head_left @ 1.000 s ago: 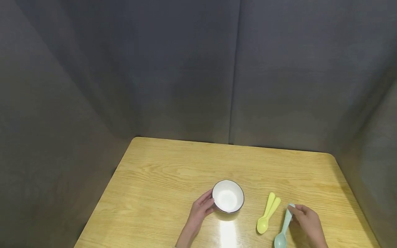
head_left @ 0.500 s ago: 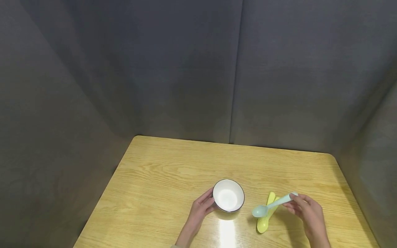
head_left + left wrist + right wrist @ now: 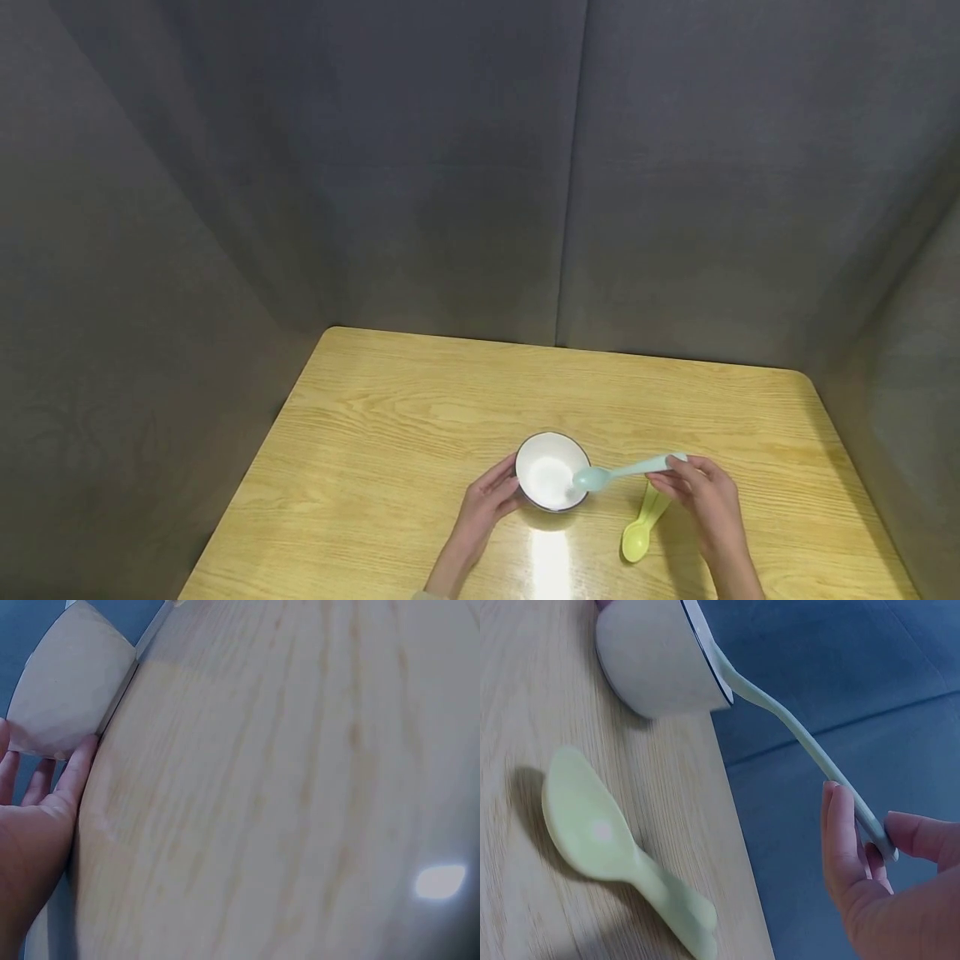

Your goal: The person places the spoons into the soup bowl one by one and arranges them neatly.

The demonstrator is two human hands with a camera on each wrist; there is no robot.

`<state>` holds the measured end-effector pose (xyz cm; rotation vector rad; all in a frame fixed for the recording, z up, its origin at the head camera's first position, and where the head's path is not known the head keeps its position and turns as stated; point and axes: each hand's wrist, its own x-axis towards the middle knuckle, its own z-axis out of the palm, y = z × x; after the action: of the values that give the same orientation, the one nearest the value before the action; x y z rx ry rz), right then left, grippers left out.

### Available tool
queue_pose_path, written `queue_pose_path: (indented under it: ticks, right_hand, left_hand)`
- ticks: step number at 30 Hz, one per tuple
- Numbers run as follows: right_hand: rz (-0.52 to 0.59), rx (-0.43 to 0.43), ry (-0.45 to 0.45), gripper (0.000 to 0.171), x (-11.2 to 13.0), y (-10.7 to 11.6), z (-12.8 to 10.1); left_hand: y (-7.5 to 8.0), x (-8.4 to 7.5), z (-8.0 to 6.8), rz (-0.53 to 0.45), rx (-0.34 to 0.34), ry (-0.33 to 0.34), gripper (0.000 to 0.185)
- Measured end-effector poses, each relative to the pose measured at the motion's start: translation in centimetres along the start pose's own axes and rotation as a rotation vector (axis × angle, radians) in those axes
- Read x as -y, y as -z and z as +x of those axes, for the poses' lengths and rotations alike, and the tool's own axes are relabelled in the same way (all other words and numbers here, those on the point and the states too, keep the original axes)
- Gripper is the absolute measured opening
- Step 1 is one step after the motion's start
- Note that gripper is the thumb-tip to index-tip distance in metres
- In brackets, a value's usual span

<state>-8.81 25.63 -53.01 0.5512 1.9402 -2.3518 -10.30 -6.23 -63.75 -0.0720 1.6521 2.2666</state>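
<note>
A white bowl [image 3: 542,468] with a dark rim stands on the table, and my left hand [image 3: 480,510] grips its left side, thumb at the rim. In the left wrist view those fingers [image 3: 77,769] lie against the wall of the bowl [image 3: 75,682]. My right hand [image 3: 708,505] pinches a light blue-green spoon [image 3: 636,470] by the end of its handle. Its head overlaps the right part of the bowl from above; in the right wrist view the spoon [image 3: 799,731] reaches over the rim and its tip is hidden. Two yellow spoons [image 3: 636,540] lie stacked below the right hand.
The wooden table [image 3: 390,433] has rounded far corners. Dark grey curtains [image 3: 450,208] enclose it at the back and both sides. A bright light reflection lies on the tabletop in front of the bowl.
My right hand has lifted the blue-green spoon off the table and carried it left, past the yellow spoons, to over the bowl. The left hand and bowl have stayed in place.
</note>
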Motion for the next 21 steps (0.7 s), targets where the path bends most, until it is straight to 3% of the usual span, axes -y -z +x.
queue_pose_path:
  ticks: [21]
  right_hand:
    - [-0.012, 0.034, -0.007, 0.019, -1.5, -4.8, 0.5]
  left_hand:
    - [0.0, 0.2, 0.0, -0.006, 0.007, -0.007, 0.055]
